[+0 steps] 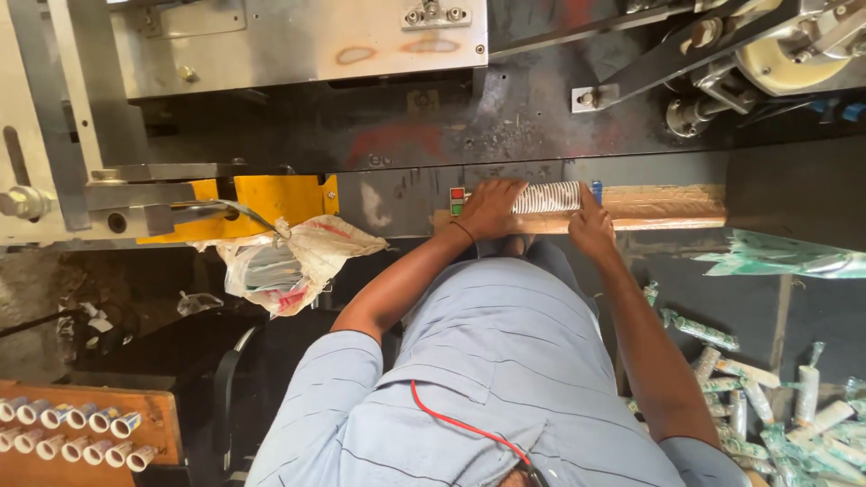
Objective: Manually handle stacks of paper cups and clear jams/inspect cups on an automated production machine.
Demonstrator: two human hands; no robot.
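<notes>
Head view: left hand (pixel 487 209) and right hand (pixel 591 225) clasp a paper-cup stack (pixel 547 197) between them (lying sideways), squaring it up

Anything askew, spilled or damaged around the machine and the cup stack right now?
Yes. Wrapped cup sleeves lie strewn at odd angles at lower right, not stacked. A crumpled plastic bag hangs off the yellow bracket. The stack of paper cups lies straight between the left hand and right hand.

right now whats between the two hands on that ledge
In the head view, a stack of white ribbed paper cups lies on its side between the left hand and right hand, both touching it.
</notes>
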